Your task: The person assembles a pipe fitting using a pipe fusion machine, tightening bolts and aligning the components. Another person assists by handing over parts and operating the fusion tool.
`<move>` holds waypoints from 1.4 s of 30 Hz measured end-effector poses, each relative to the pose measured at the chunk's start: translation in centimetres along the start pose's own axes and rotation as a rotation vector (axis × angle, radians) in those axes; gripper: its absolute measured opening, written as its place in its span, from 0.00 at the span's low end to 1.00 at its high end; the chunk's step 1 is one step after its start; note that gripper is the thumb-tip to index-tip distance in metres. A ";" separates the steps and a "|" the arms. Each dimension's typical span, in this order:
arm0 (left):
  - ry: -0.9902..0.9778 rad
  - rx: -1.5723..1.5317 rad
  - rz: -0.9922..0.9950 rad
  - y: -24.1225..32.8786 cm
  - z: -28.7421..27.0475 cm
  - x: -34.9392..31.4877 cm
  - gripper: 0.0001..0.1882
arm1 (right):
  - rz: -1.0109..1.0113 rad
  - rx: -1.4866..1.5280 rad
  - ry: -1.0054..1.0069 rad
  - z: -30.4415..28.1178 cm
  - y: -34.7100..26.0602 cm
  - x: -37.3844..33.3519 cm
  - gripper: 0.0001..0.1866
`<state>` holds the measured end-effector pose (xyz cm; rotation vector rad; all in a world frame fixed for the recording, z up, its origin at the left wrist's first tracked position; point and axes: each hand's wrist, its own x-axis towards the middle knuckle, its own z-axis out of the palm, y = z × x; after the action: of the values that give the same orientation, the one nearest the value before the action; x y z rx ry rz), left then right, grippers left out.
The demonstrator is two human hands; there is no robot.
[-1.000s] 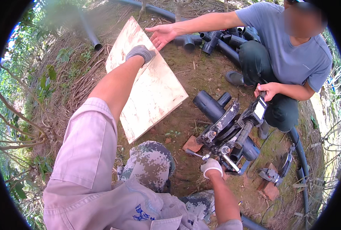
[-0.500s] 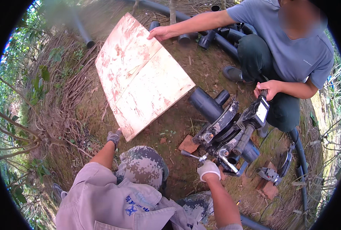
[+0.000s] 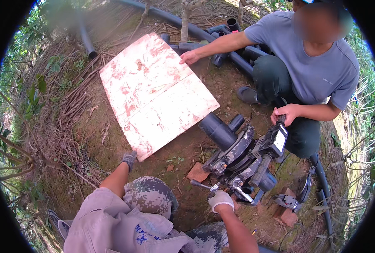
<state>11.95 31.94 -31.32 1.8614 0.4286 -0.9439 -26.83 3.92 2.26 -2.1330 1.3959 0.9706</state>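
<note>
Head view: a board (image 3: 160,101) is left of the clamp (image 3: 242,142), its right corner close by the pipe (image 3: 217,130); whether they touch, I cannot tell.
Left hand (image 3: 129,161): grey-gloved, well left of the clamp, at the board's near corner; whether the fingers pinch it, I cannot tell.
Right hand (image 3: 222,200): white-gloved, on the clamp's near side, fingers curled by the inner end of the handle (image 3: 201,184); a closed grip is not clear.
Co-worker's hand (image 3: 190,57): beyond the clamp, at the board's right edge.
Co-worker's other hand (image 3: 282,113): right of the clamp, around the bar of the tool (image 3: 276,142).
Board risk: it could swing into the pipe and scrape it, if either end slips or is let go.
Handle risk: it could turn unevenly, if the person's attention stays split between board and clamp.
Change: a second ago the left hand lay on the board's upper part and the co-worker's hand was open beside it; now the left hand is at the near corner. The right hand stays by the handle.
</note>
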 end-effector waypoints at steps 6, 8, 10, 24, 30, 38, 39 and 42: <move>0.146 0.052 0.075 2.7 4.5 -2.1 0.35 | 0.015 0.027 0.035 0.2 1.0 0.3 0.26; 0.105 -0.081 0.032 2.6 3.4 -2.4 0.36 | 0.000 0.047 0.046 0.2 0.6 0.0 0.23; 0.140 -0.101 0.006 2.5 0.7 -0.9 0.35 | -0.063 0.048 0.033 0.1 -0.5 -0.1 0.24; -0.110 -0.322 -0.203 2.2 4.7 -3.2 0.31 | -0.003 0.045 0.047 0.3 0.3 -0.3 0.24; -0.358 0.268 -0.155 -1.6 5.6 -7.5 0.46 | 0.012 0.021 0.050 0.1 0.8 -0.1 0.24; -0.377 0.048 -0.206 -1.9 9.0 -9.3 0.42 | 0.002 0.042 0.054 0.3 -0.1 0.1 0.24; -0.402 0.004 -0.249 -1.9 9.7 -9.1 0.40 | -0.004 0.042 0.060 0.1 -0.3 -0.2 0.23; -0.485 -0.045 -0.251 -0.2 11.8 -12.0 0.36 | 0.012 0.051 0.039 0.2 0.3 -0.2 0.23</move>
<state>-0.81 22.97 -25.00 1.4908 0.3830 -1.4953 -27.23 4.08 2.30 -2.1200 1.4376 0.8928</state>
